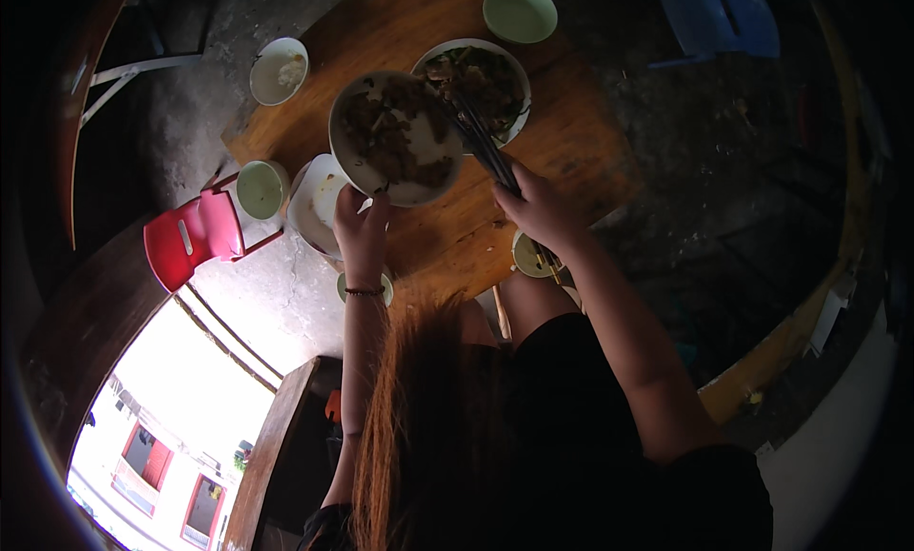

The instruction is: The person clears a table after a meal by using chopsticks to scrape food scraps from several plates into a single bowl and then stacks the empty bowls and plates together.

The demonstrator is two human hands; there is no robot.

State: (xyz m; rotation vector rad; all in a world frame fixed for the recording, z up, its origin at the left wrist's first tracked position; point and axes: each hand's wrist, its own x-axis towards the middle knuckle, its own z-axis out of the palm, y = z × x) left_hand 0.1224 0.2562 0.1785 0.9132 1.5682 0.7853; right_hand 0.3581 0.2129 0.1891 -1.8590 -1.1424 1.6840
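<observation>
My left hand [363, 230] grips the near rim of a white plate [423, 138], raised and tilted above the wooden table [450, 230]. Brown cooked food [393, 140] covers part of it. In my right hand [539, 208] is a bundle of dark chopsticks [489, 148]; their tips reach between this plate and a second white dish [508, 133]. That dish holds meat and leafy greens [489, 80], and the raised plate overlaps its left side. The chopsticks' yellow-banded rear ends [548, 262] show behind my right wrist.
Around the table are a green bowl [520, 12], a bowl with leftover rice [271, 87], another green bowl [262, 189] and a white dish [307, 212]. Small bowls sit by both wrists. A red plastic chair [196, 237] stands left, a blue one [714, 19] at far right.
</observation>
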